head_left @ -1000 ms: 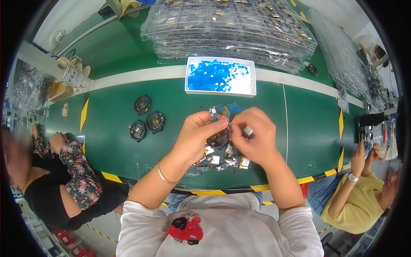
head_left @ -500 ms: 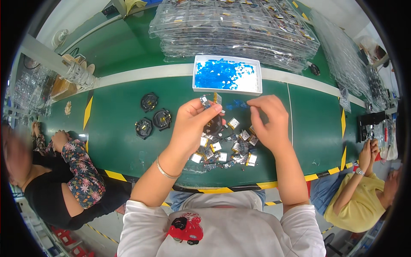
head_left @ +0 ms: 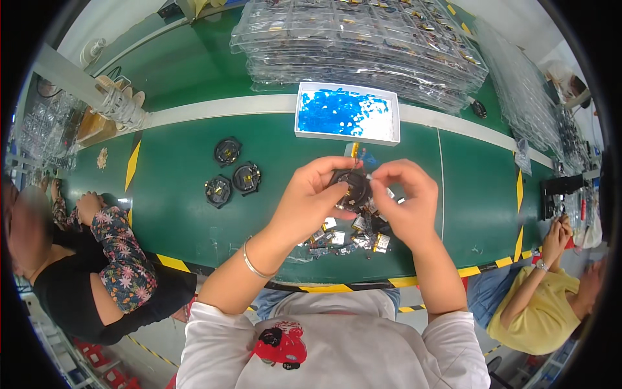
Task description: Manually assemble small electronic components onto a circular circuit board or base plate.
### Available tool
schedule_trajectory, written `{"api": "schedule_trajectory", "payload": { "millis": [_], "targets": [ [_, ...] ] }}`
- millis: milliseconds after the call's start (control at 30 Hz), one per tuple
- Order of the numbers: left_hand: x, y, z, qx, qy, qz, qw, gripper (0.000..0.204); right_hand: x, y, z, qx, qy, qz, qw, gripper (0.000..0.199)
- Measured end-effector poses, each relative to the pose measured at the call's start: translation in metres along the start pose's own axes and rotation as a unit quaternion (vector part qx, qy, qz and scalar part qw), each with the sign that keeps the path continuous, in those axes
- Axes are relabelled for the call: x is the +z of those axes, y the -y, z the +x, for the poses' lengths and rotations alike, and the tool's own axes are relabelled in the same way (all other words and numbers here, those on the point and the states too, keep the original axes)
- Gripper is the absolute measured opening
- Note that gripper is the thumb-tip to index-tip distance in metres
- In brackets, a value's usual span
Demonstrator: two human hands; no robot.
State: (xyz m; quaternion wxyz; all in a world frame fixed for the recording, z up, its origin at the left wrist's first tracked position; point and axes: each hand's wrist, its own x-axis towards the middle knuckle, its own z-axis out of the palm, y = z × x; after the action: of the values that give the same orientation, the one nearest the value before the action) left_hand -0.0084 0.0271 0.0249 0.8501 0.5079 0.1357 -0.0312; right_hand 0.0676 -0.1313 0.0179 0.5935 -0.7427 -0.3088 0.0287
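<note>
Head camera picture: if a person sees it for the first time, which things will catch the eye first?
First, the two hands at the centre: the left hand and the right hand together hold a small round black part above the green table. Just behind them lies a white tray filled with bright blue pieces. Three similar black round parts lie on the table to the left.

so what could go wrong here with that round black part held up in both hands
The round black part is pinched only at its edges by the left hand and right hand; a slip could drop it into the pile of small silver and yellow components below. That pile also lies near the green table's striped front edge, so a nudge from a wrist might push pieces off.
</note>
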Motion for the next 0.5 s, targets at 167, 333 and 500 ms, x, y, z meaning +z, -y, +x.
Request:
{"api": "schedule_trajectory", "payload": {
  "millis": [167,333,500],
  "targets": [
    [0.002,0.011,-0.002,0.0,0.011,-0.024,1.0,0.032,0.008,0.007,-0.003,-0.179,-0.026,-0.156,0.971,0.019],
    [0.005,0.012,-0.006,0.026,0.012,-0.032,0.999,0.033,0.009,0.006,-0.003,-0.189,-0.035,-0.156,0.969,0.019],
    [0.007,0.011,-0.007,0.026,0.014,-0.04,0.999,0.033,0.009,0.008,-0.003,-0.191,-0.041,-0.156,0.968,0.019]
  ]
}}
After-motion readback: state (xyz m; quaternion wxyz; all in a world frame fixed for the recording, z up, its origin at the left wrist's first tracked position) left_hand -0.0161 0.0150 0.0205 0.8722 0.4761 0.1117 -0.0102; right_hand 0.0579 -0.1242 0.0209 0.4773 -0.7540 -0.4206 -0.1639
